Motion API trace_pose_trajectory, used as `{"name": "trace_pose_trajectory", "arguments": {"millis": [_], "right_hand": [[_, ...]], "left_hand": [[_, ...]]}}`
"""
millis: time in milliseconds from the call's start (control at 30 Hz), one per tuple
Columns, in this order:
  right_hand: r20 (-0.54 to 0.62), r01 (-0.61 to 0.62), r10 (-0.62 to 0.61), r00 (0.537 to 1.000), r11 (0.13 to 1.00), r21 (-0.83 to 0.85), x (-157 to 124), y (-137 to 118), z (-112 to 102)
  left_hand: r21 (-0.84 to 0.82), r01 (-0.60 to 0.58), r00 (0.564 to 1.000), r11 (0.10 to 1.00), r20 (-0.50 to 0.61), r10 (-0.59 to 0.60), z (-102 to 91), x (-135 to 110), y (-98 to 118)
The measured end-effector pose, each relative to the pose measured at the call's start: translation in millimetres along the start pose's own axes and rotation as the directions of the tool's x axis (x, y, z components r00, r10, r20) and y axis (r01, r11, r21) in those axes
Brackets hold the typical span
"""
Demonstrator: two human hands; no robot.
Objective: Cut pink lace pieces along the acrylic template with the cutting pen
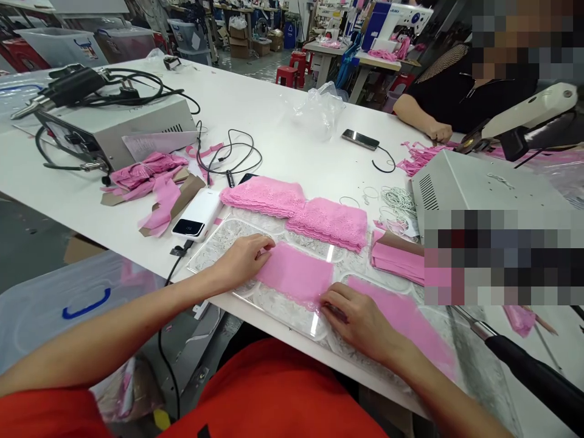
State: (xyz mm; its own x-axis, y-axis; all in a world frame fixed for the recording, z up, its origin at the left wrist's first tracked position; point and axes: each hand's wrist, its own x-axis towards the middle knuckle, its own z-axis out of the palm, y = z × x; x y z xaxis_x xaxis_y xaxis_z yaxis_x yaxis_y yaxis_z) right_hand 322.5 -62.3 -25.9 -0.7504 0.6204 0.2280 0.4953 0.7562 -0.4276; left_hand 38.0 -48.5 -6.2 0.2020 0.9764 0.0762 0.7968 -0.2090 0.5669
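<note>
A thin pink fabric piece [296, 274] lies on the clear patterned mat [269, 304] in front of me. My left hand [249, 257] pinches its upper left corner between thumb and fingers. At its lower right edge, my right hand [349, 313] has curled fingers closed on the fabric's lacy border. Just beyond are two stacks of pink lace fabric, the left stack [264, 196] and the right stack [331, 222]. Partly under my right forearm, a second sheer pink piece [401, 319] spreads toward the right.
A white power bank [198, 213] with a cable sits left of the mat. Grey control boxes stand at left [132, 131] and right [483, 182]. A black-handled tool [533, 371] juts in at lower right. Across the table, a co-worker's hand [438, 131] is by pink strips.
</note>
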Motion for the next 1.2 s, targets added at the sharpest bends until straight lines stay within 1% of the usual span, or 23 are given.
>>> {"name": "trace_pose_trajectory", "arguments": {"millis": [200,233,300,333,400,467,500,533,600,667,700,767,833,933,1000,1133,1200], "right_hand": [[0.014,-0.003,0.003,1.000,1.000,0.001,4.1,-1.1,0.8],[0.014,0.001,-0.001,1.000,1.000,-0.002,4.3,-2.7,0.4],[0.008,0.013,-0.013,1.000,1.000,-0.007,3.3,-6.3,-1.5],[-0.001,0.015,-0.015,1.000,1.000,-0.006,1.6,-7.8,-3.3],[-0.031,-0.003,0.003,1.000,1.000,0.002,-4.8,-8.6,-9.1],[-0.092,-0.061,0.063,0.994,0.998,0.021,-17.0,-6.0,-17.6],[-0.136,-0.103,0.107,0.985,0.994,0.035,-25.6,-3.3,-22.5],[-0.185,-0.147,0.153,0.971,0.988,0.047,-35.8,0.1,-27.4],[-0.292,-0.236,0.238,0.926,0.971,0.044,-60.0,9.1,-36.2],[-0.381,-0.328,0.296,0.876,0.945,-0.019,-86.4,19.2,-42.2],[-0.417,-0.371,0.315,0.853,0.927,-0.059,-99.4,23.8,-43.9],[-0.474,-0.448,0.343,0.811,0.885,-0.127,-122.9,30.3,-45.1],[-0.508,-0.506,0.367,0.779,0.847,-0.165,-141.3,32.6,-44.4],[-0.517,-0.552,0.397,0.759,0.812,-0.187,-158.0,31.5,-42.5],[-0.514,-0.557,0.405,0.756,0.810,-0.182,-163.7,30.4,-41.9],[-0.517,-0.537,0.388,0.763,0.826,-0.172,-170.8,30.2,-41.8],[-0.526,-0.534,0.386,0.758,0.830,-0.161,-174.7,30.6,-41.1]], "left_hand": [[0.085,-0.082,0.997,0.993,-0.005,0.083,4.2,-2.0,-9.9],[0.119,-0.107,0.994,0.987,-0.009,0.109,4.9,-3.5,-12.7],[0.248,-0.180,0.980,0.952,-0.037,0.195,5.6,-6.6,-18.8],[0.321,-0.223,0.966,0.920,-0.052,0.252,5.7,-7.9,-21.4],[0.441,-0.307,0.917,0.843,-0.101,0.387,6.3,-8.9,-23.8],[0.474,-0.382,0.857,0.793,-0.138,0.496,8.7,-8.1,-19.2],[0.452,-0.436,0.831,0.778,-0.128,0.541,11.2,-7.3,-13.3],[0.413,-0.501,0.802,0.760,-0.107,0.587,14.7,-6.2,-5.2],[0.322,-0.635,0.735,0.703,-0.030,0.678,25.0,-2.7,16.4],[0.242,-0.724,0.675,0.645,0.057,0.736,39.1,3.5,40.4],[0.207,-0.757,0.646,0.620,0.096,0.757,47.1,7.7,51.8],[0.143,-0.796,0.605,0.588,0.162,0.779,63.6,17.6,71.1],[0.088,-0.823,0.565,0.560,0.219,0.795,78.4,28.0,85.4],[0.024,-0.855,0.499,0.519,0.311,0.809,94.7,42.5,99.0],[0.002,-0.865,0.468,0.502,0.366,0.804,101.4,50.0,104.4],[-0.023,-0.869,0.434,0.494,0.442,0.785,107.7,58.3,110.1],[-0.035,-0.868,0.421,0.496,0.481,0.770,108.4,59.7,112.0]]}}
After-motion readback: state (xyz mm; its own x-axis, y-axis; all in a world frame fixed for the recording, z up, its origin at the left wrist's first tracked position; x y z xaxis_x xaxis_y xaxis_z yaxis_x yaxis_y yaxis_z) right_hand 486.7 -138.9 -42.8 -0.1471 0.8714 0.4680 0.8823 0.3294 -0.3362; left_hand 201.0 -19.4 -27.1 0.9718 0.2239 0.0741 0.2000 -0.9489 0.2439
